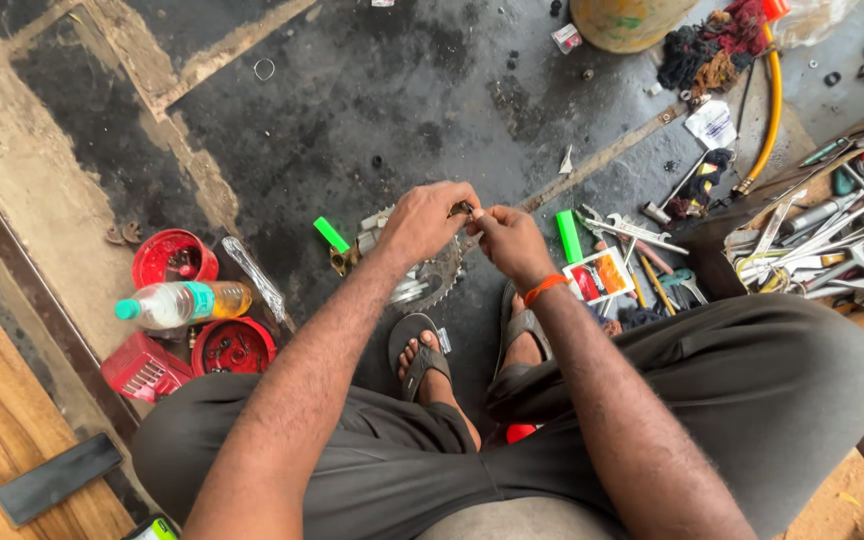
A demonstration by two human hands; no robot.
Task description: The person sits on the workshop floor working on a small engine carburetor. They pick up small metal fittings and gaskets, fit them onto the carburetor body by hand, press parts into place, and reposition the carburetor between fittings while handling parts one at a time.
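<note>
My left hand (424, 220) and my right hand (508, 240) meet above the dark workshop floor, pinching a small dark metal part (464, 208) between their fingertips. An orange band circles my right wrist. Below the hands lies a toothed metal sprocket (430, 282) on the floor, partly hidden by my left forearm. My feet in grey sandals (418, 350) rest just under it. Green-handled tools lie to either side: one (331, 235) left of the sprocket, another (569, 237) right of my right hand.
Two red round tins (174, 256) (233, 346), a red box (144, 368) and a lying plastic bottle (182, 302) sit at left. Wrenches and loose tools (632, 232) spread at right beside a crate of tools (822, 235). A yellow hose (772, 110) and rags lie at top right.
</note>
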